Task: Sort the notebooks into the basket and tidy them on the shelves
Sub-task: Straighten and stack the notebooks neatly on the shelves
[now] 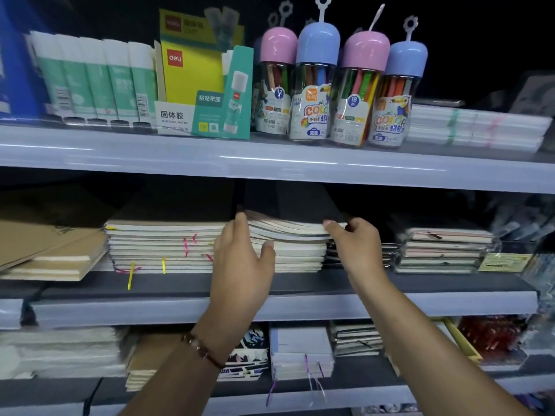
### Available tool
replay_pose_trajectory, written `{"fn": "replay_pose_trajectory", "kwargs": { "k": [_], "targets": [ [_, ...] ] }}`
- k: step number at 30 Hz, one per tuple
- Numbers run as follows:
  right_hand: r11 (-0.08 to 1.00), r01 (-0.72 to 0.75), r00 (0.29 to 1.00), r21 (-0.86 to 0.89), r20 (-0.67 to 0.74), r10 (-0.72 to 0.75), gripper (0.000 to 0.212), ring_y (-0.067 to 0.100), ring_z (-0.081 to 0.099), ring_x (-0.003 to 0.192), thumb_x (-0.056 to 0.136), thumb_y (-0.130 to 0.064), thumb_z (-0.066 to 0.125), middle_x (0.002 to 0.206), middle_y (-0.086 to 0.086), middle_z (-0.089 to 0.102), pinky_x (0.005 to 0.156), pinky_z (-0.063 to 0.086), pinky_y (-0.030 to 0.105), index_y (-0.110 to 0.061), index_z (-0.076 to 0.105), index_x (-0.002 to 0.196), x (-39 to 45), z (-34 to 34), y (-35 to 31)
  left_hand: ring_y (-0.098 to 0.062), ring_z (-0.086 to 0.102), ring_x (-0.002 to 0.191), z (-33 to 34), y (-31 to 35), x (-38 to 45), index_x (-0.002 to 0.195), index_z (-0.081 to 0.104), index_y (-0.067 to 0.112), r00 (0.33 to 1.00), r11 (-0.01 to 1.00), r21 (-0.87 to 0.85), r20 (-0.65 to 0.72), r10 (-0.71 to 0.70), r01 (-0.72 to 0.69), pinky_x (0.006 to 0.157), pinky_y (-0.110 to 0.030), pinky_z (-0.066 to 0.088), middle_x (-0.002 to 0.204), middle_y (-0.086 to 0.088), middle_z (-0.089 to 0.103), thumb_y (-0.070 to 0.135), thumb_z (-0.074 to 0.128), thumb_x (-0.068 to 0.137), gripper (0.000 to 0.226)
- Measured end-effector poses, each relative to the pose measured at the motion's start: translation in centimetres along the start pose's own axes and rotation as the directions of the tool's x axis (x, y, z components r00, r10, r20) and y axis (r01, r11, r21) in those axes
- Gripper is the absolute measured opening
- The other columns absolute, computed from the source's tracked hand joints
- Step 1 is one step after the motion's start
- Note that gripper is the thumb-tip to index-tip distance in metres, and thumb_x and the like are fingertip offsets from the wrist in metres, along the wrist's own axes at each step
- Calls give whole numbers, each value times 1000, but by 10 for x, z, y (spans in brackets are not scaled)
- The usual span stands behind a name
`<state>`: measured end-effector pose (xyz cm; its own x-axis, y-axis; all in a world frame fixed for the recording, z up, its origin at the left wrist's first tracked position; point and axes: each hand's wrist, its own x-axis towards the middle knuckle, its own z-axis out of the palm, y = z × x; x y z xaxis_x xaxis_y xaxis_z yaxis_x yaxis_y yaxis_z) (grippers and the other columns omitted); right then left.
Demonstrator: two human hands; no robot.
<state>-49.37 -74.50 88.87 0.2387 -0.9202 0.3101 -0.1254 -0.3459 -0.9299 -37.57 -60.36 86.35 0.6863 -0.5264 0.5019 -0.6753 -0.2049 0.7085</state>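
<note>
Left hand (240, 253) pressing with relaxed fingers and right hand (354, 238) pinching the small sheaf of dark-covered notebooks (288, 226) atop the cream-paged stack (285, 256) at the grey middle shelf's (270, 307) front edge; uneven pushing could fan the sheaf or topple the stack forward.

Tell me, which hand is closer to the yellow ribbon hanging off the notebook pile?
Left. The left hand presses the stack's front, to the right of the yellow ribbon. The right hand grips the top notebooks further right.
</note>
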Motion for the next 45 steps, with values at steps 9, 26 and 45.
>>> {"fn": "replay_pose_trajectory", "kwargs": {
  "k": [9, 26, 45],
  "targets": [
    [996, 31, 999, -79, 42, -27, 33, 9, 37, 43, 89, -29, 71, 52, -5, 43, 48, 32, 25, -12, 53, 67, 13, -6, 7, -33, 55, 90, 4, -24, 30, 121, 66, 12, 876, 795, 455, -66, 478, -400, 86, -47, 47, 99, -13, 58, 33, 62, 95, 33],
    [865, 318, 940, -388, 244, -237, 47, 18, 53, 80, 83, -55, 71, 86, 1, 52, 61, 41, 29, -13, 51, 80, 0, 5, 22, -39, 33, 141, 7, -50, 7, 150, 37, 10, 935, 850, 438, -57, 350, -292, 122, -49, 19, 148, -23, 39, 31, 57, 97, 60],
    [939, 241, 968, -244, 137, -213, 50, 7, 33, 43, 89, -41, 70, 51, -5, 37, 43, 26, 20, -13, 41, 59, 8, -4, 19, -8, 36, 139, 4, -29, -32, 154, 31, 27, 982, 943, -301, -77, -172, 142, 114, -33, 34, 153, 8, 32, 30, 54, 101, 58]
  ]
}}
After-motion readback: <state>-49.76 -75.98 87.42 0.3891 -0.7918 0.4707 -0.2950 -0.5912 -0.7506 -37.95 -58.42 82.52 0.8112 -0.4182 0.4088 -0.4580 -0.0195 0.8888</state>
